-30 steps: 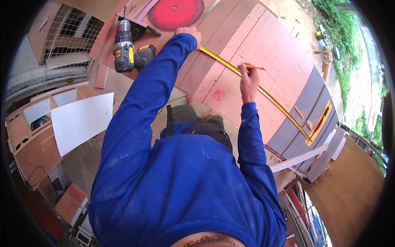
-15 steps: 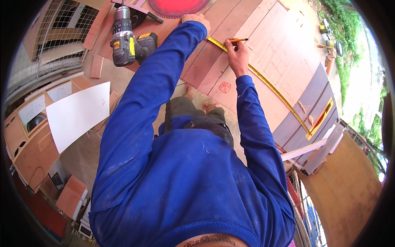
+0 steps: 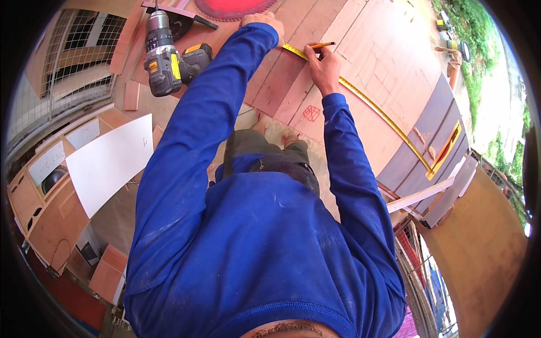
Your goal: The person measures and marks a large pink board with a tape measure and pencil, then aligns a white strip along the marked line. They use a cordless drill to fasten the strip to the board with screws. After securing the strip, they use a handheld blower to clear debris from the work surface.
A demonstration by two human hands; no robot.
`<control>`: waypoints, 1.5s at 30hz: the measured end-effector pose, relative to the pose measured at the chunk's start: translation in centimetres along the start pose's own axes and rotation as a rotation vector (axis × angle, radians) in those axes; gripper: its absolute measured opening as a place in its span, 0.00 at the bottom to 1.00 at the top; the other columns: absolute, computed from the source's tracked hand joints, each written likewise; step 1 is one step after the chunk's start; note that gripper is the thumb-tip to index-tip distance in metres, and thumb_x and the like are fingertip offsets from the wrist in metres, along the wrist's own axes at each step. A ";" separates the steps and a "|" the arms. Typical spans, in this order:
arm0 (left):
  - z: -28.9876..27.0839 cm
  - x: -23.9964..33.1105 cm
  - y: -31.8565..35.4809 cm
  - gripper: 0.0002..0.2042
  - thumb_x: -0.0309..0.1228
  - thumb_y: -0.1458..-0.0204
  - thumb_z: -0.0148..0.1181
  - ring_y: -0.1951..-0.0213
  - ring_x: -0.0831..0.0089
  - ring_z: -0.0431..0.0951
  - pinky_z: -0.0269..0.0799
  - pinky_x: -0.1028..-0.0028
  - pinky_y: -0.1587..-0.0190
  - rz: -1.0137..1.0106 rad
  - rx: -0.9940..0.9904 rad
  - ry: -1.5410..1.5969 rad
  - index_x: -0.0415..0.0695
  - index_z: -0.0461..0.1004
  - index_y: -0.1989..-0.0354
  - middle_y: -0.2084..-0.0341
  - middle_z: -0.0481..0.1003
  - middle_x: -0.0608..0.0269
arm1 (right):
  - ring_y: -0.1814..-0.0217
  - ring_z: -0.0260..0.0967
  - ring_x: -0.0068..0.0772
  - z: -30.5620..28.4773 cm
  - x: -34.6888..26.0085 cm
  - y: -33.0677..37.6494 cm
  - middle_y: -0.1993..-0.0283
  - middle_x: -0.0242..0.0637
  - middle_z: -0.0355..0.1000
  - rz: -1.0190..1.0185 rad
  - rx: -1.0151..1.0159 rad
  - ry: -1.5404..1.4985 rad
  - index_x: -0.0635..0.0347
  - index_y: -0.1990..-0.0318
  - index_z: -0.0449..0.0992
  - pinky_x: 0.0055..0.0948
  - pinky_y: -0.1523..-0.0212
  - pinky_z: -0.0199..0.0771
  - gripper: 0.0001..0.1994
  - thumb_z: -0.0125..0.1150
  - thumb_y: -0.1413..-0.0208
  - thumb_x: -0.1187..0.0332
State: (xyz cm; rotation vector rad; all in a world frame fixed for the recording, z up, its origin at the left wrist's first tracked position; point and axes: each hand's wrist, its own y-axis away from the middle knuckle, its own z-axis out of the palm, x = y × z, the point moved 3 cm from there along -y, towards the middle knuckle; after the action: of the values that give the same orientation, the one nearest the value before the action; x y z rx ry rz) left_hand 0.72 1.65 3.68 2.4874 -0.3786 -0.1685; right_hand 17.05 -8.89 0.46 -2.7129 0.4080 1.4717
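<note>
My left hand (image 3: 264, 23) is closed at the far side of the boards, its fingers partly turned from view. A yellow tape measure (image 3: 389, 122) runs from beneath this hand, past my right hand, to the lower right. Its case does not show. Between the fingers of my right hand (image 3: 324, 69) is a slim orange pencil (image 3: 322, 44), its dark end pointing right. That hand rests beside the tape, over the pinkish wooden boards (image 3: 366, 53). Red and pencil sketch lines (image 3: 311, 113) mark the wood nearby.
A cordless drill (image 3: 163, 70) stands left of my left forearm. Beyond my left hand lies a red toothed circular blade (image 3: 234, 7). A yellow-edged tool (image 3: 447, 151) lies at the tape's right end. A white panel (image 3: 110, 163) leans against wooden cabinets (image 3: 42, 217) at left.
The whole view has shifted slightly. My right hand with the pencil has moved a little left along the tape; my left hand stays closed at the tape's far end.
</note>
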 end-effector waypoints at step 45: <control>-0.2 -0.4 1.0 0.29 0.58 0.50 0.64 0.41 0.56 0.75 0.72 0.57 0.42 0.024 0.090 -0.017 0.52 0.81 0.46 0.39 0.72 0.54 | 0.57 0.80 0.50 0.9 -0.2 0.2 0.61 0.47 0.82 -0.097 -0.001 0.046 0.57 0.57 0.84 0.39 0.54 0.76 0.15 0.64 0.41 0.56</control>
State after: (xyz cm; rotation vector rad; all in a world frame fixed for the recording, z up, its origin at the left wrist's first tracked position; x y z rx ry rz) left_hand 0.16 1.14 4.44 2.5705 -0.4321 -0.1658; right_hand 16.18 -8.92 0.13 -2.7289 0.2725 1.3889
